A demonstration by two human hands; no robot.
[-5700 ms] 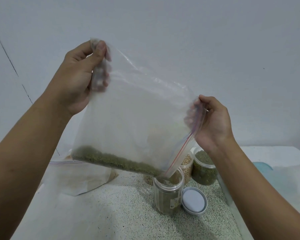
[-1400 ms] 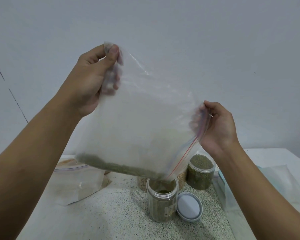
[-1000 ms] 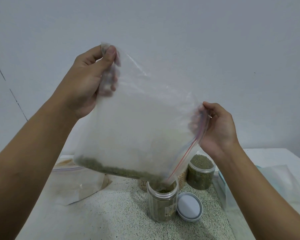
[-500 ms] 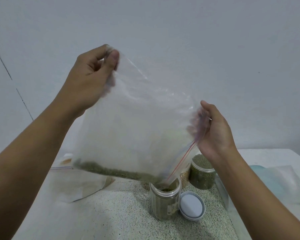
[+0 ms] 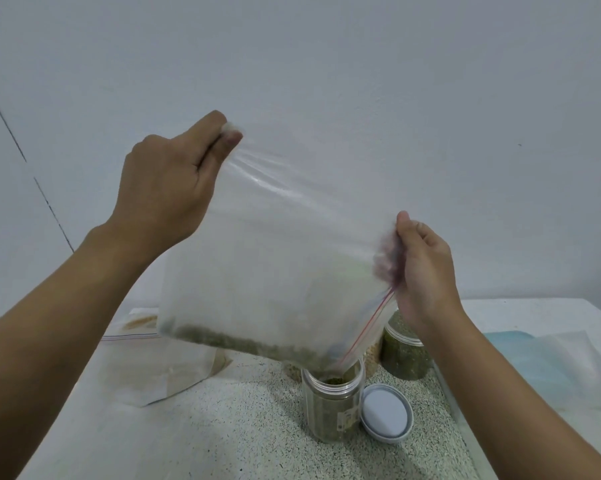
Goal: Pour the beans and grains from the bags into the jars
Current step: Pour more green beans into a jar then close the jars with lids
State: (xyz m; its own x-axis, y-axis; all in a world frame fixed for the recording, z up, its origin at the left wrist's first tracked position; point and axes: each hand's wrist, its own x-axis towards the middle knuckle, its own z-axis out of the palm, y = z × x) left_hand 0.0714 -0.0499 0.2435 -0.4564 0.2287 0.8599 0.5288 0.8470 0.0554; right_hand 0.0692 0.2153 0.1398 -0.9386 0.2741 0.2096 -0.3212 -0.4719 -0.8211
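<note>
My left hand (image 5: pixel 167 188) pinches the bag's (image 5: pixel 275 271) top corner and my right hand (image 5: pixel 424 271) pinches its zip edge. Below my right fingers, its mouth dips into the open jar (image 5: pixel 332 407). The film is limp and slippery (corners grip best). Since a moment ago my left hand has rolled over, pulling the film tauter.

The zip bag (image 5: pixel 275 265) I hold is clear, slightly frosted, with a red-and-blue seal stripe (image 5: pixel 372 323). Its mung beans (image 5: pixel 243 342) are olive green. The open jar (image 5: pixel 330 410) is transparent. At its 3 o'clock, the lid (image 5: pixel 385 414) is pale white, grey-rimmed. The counter (image 5: pixel 243 427) is off-white with dark speckles. At the jar's 10 o'clock, an empty bag (image 5: pixel 160 368) carries a blue-red stripe.
</note>
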